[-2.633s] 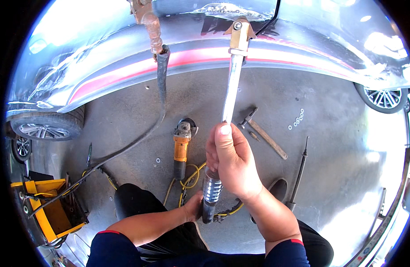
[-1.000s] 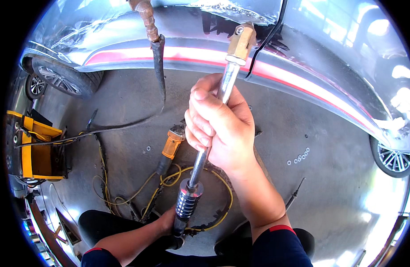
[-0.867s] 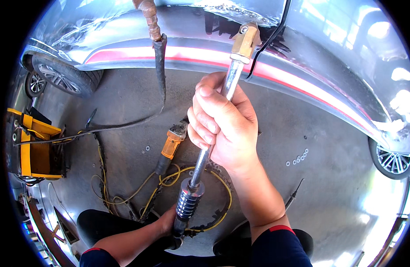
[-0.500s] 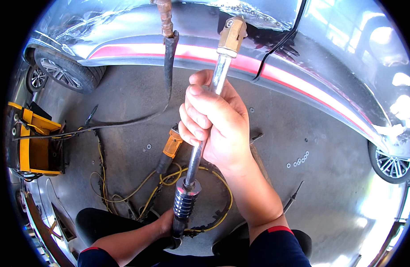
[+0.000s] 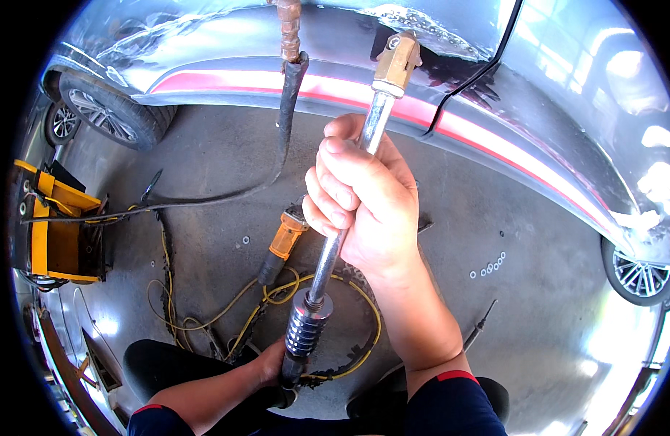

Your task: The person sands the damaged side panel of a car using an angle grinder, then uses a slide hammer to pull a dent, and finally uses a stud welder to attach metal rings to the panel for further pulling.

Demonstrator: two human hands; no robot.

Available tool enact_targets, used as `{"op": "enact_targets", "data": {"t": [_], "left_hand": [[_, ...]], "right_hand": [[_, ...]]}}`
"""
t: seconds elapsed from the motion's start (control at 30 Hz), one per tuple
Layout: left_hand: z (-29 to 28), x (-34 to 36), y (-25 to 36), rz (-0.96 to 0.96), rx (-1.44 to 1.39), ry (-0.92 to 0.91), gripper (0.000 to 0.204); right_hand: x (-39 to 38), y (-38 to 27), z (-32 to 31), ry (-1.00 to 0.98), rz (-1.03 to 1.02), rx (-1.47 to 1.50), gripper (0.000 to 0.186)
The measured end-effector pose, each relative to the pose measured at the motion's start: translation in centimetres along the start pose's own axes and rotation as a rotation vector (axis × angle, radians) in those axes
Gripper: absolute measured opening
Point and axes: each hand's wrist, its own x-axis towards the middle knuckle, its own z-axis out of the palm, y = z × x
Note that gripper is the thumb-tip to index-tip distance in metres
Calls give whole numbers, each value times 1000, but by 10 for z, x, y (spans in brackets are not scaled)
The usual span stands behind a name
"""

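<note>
A slide hammer (image 5: 323,272) slants up and away from me, with a chrome shaft, a ribbed metal weight (image 5: 307,328) low down and a brass-coloured head (image 5: 397,67) on top. My right hand (image 5: 373,200) is closed round the upper shaft, thumb towards the head. Down by my knees, my left hand (image 5: 274,361) grips the black handle below the weight; most of its fingers are hidden. The head overlaps a car's side panel (image 5: 335,38), near a bare patch of small spot marks (image 5: 426,27); whether they touch I cannot tell.
A clamp (image 5: 290,29) with a black cable (image 5: 285,120) hangs before the panel. On the floor lie an orange grinder (image 5: 286,236), a yellow cord (image 5: 375,305), several washers (image 5: 490,269) and a thin rod-like tool (image 5: 482,323). A yellow machine (image 5: 48,243) stands at left.
The upper part of the scene has shifted slightly right in the picture, slide hammer head and car panel together. Both hands keep their hold.
</note>
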Motion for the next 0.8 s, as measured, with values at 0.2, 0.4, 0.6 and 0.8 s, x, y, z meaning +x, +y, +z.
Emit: {"op": "enact_targets", "data": {"t": [0.2, 0.4, 0.6, 0.8], "left_hand": [[-2, 1, -2, -32, 5, 24, 32], [3, 0, 0, -27, 20, 30, 32], [-1, 0, -2, -14, 60, 20, 35], [-3, 6, -4, -16, 79, 3, 37]], "right_hand": [[0, 1, 3, 31, -2, -15, 13], [-1, -1, 3, 31, -3, -19, 12], [-3, -2, 1, 18, -15, -22, 12], [-3, -3, -3, 17, -18, -29, 8]]}}
